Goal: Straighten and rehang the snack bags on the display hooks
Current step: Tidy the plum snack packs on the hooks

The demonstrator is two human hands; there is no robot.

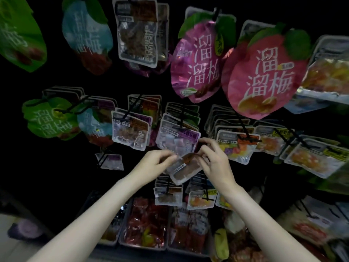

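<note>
Nearest, at 6 o'clock, clear bins [145,241] hold red-wrapped snacks. Both forearms rise from the bottom edge toward the centre. There the left hand [154,163] pinches the top left corner of a small clear snack bag [186,167] with brown contents, and the right hand [215,160] pinches its top right corner; the bag tilts, its lower end pointing toward 7 o'clock. Just below it, two small bags [168,195] hang on black hooks. Directly behind the hands, at 12 o'clock, a purple-labelled bag [177,138] hangs on a hook, with an orange-labelled bag [237,146] at 2 o'clock. Farther up, at 1 o'clock, hang a large magenta plum bag [196,61] and a pink plum bag [264,72]; at 10 o'clock, a green plum bag [47,120].
</note>
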